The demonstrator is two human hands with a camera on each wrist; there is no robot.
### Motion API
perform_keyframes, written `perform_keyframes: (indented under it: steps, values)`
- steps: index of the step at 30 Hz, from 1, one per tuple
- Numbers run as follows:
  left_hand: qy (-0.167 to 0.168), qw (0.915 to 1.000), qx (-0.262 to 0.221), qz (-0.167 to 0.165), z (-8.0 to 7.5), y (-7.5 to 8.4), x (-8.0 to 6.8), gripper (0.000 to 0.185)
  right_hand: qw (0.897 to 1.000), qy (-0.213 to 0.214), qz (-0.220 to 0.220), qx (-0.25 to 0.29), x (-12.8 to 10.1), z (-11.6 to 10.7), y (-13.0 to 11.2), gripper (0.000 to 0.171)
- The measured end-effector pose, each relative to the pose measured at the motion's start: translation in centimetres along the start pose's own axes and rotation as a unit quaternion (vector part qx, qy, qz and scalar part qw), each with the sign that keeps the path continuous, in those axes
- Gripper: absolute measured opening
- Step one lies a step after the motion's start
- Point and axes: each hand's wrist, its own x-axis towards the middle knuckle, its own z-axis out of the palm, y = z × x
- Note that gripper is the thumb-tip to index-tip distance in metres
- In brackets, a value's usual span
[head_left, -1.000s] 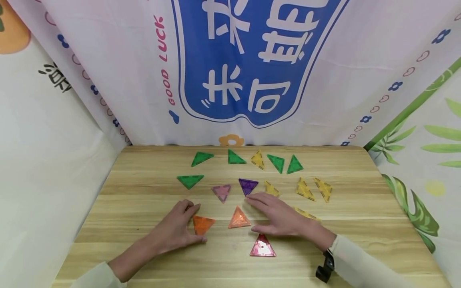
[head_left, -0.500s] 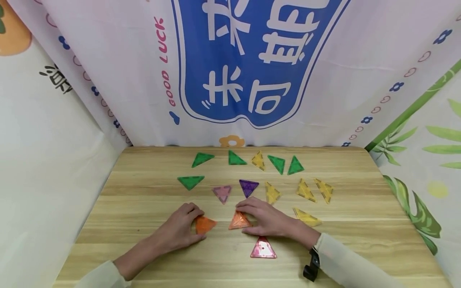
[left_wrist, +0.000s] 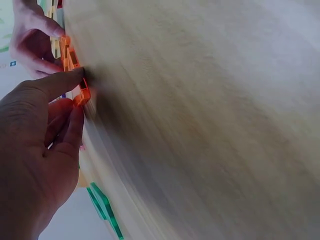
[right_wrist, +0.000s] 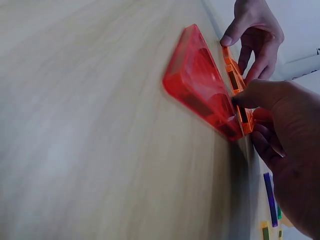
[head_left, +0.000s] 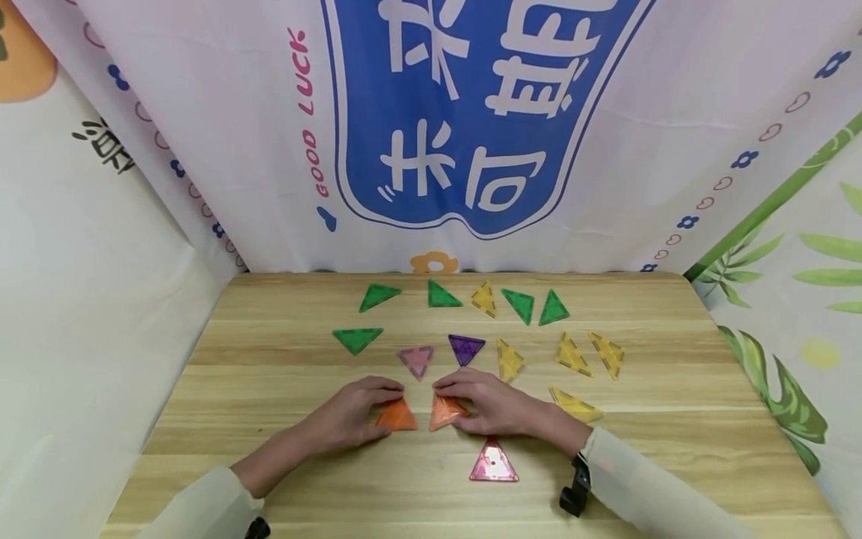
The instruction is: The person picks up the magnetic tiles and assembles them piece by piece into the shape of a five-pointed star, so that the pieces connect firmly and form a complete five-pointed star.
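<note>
Two translucent orange triangle magnetic tiles lie near the middle of the table in the head view. My left hand (head_left: 346,416) pinches the left orange tile (head_left: 400,417) between thumb and fingers. The right orange tile (head_left: 444,412) is gripped by my right hand (head_left: 500,405), thumb at the near side and fingers at the far tip. A small gap separates the two tiles. In the right wrist view, a red triangle tile (right_wrist: 200,75) lies flat close beside the right thumb. Both wrist views show the orange tiles edge-on, low at the wooden surface.
Beyond the hands lie a pink tile (head_left: 416,361) and a purple tile (head_left: 466,348). Several green tiles (head_left: 358,339) and yellow tiles (head_left: 574,404) are scattered at the back and right. A printed curtain (head_left: 269,150) hangs behind the wooden table (head_left: 269,374).
My left hand has moved right and turned its orange tile, bringing it closer to the other one. My right hand has moved left from above the table and taken hold of the second orange tile.
</note>
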Motion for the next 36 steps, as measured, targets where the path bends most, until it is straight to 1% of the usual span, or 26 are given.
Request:
perform_keyframes:
  steps: [3, 6, 11, 14, 18, 22, 28, 32, 36]
  values:
    - [-0.02, 0.9997, -0.014, 0.008, 0.0, 0.1, 0.5, 0.05, 1.0, -0.01, 0.002, 0.012, 0.5, 0.0, -0.2, 0.049]
    - [-0.032, 0.9991, -0.026, 0.012, 0.0, 0.3, 0.8, 0.049, 1.0, -0.013, 0.0, 0.02, 1.0, 0.1, -0.6, 0.049]
    - [-0.036, 0.9985, -0.036, 0.023, 0.1, 0.4, 1.0, 0.048, 1.0, -0.002, -0.018, 0.019, 1.7, 0.7, -1.0, 0.044]
    - [-0.033, 0.9984, -0.04, 0.023, 0.3, 0.6, 1.2, 0.05, 1.0, 0.013, -0.02, 0.007, 1.5, 0.8, -1.2, 0.042]
    - [-0.019, 0.9991, -0.034, 0.016, 0.5, 1.3, 1.5, 0.059, 0.999, 0.033, -0.012, 0.003, 0.0, 0.4, -1.4, 0.042]
    - [-0.001, 0.9998, -0.004, 0.018, 1.0, 1.7, 1.8, 0.067, 0.999, 0.034, -0.008, 0.003, -2.4, -0.1, -1.7, 0.046]
    - [0.006, 0.999, 0.038, 0.023, 1.4, 1.9, 2.2, 0.067, 0.999, 0.037, -0.004, -0.012, -6.0, -0.3, -2.2, 0.058]
    - [0.011, 0.9987, 0.042, 0.028, 1.5, 2.0, 2.5, 0.064, 0.998, 0.048, -0.027, -0.026, -8.0, -0.2, -2.7, 0.063]
    - [0.021, 0.9983, 0.047, 0.028, 1.7, 2.2, 2.6, 0.064, 0.996, 0.064, -0.05, -0.039, -8.7, 0.1, -3.0, 0.054]
